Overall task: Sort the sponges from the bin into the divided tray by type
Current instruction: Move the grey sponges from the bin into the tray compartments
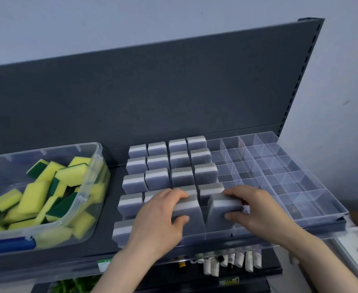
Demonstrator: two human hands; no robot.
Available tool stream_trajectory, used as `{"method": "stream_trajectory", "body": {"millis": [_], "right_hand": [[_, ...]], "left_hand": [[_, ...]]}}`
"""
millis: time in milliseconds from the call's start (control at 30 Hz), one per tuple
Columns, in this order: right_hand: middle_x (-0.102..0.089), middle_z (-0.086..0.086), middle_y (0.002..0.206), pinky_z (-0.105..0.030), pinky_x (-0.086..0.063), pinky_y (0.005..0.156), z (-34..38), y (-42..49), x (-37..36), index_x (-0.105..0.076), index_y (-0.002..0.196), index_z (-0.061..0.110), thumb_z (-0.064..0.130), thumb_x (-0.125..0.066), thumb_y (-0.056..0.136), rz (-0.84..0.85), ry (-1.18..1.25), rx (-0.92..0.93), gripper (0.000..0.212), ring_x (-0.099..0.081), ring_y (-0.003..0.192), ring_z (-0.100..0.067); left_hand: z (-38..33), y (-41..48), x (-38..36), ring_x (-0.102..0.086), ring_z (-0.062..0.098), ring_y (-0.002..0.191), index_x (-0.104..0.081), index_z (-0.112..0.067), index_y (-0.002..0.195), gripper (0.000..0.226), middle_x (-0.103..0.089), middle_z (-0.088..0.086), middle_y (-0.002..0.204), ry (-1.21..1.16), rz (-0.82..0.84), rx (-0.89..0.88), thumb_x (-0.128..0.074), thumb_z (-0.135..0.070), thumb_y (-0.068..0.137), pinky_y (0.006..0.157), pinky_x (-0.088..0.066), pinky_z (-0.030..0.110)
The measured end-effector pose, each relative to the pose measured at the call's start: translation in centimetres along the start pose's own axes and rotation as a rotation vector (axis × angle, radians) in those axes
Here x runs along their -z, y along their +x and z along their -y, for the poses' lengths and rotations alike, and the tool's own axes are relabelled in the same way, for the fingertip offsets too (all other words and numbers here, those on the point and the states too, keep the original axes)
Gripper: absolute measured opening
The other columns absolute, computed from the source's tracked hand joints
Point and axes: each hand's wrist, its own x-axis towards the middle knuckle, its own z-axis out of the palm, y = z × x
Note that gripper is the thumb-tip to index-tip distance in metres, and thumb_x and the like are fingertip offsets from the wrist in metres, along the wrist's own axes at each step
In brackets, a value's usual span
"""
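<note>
A clear divided tray [313, 210] lies on a dark shelf. Its left half holds several grey-and-white sponges [180, 159] standing on edge, one per compartment. My left hand [159, 218] grips a grey sponge [189, 210] in the front row. My right hand [256, 212] grips another grey sponge [220, 210] in the compartment just to the right. Both sponges stick up out of the tray. At the left, a clear plastic bin [89, 187] holds several yellow-and-green sponges [38, 193].
The tray's right half [279, 166] shows bare compartments. A dark back panel [152, 92] rises behind the shelf. Below the shelf edge stand white tubes [233, 261] and some green leaves [76, 284]. A blue handle [8, 245] sits on the bin's front.
</note>
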Motion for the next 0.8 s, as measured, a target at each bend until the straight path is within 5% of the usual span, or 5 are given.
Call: {"method": "stream_trajectory", "body": {"millis": [100,267,500,800], "right_hand": [[-0.057,0.022,0.100,-0.012,-0.040,0.081,0.5,0.6,0.6,-0.062,0.114,0.026,0.021,-0.073,0.076,0.044,-0.081,0.019,0.039,-0.055,0.094,-0.002],[-0.066,0.014,0.100,-0.026,-0.047,0.083,1.3,1.4,1.0,-0.065,0.104,0.026,0.023,-0.073,0.075,0.120,-0.189,-0.004,0.030,-0.058,0.096,-0.009],[-0.065,0.011,0.107,-0.028,-0.050,0.082,1.3,1.9,-0.4,-0.060,0.117,0.032,0.028,-0.070,0.076,0.234,-0.346,-0.058,0.042,-0.059,0.100,-0.014],[-0.065,0.001,0.099,-0.026,-0.046,0.070,1.4,1.6,-1.9,-0.064,0.099,0.025,0.020,-0.059,0.080,0.290,-0.431,-0.063,0.021,-0.058,0.096,-0.021]], "left_hand": [[0.3,0.4,0.5,-0.045,-0.001,0.107,-0.047,-0.038,0.122,0.035,-0.044,-0.027,0.110,0.074,0.027,-0.025,-0.060,-0.032,0.090,0.086,-0.037,0.016],[0.4,1.0,0.6,-0.048,0.002,0.104,-0.051,-0.037,0.119,0.034,-0.052,-0.023,0.112,0.122,0.095,-0.083,-0.063,-0.033,0.087,0.081,-0.038,0.019],[0.7,1.5,-0.6,-0.053,0.011,0.109,-0.054,-0.033,0.123,0.041,-0.057,-0.014,0.122,0.201,0.212,-0.087,-0.066,-0.034,0.083,0.082,-0.041,0.023],[0.9,1.5,-2.0,-0.053,0.016,0.110,-0.051,-0.029,0.126,0.042,-0.058,-0.009,0.121,0.281,0.221,-0.083,-0.061,-0.026,0.086,0.081,-0.041,0.027]]}}
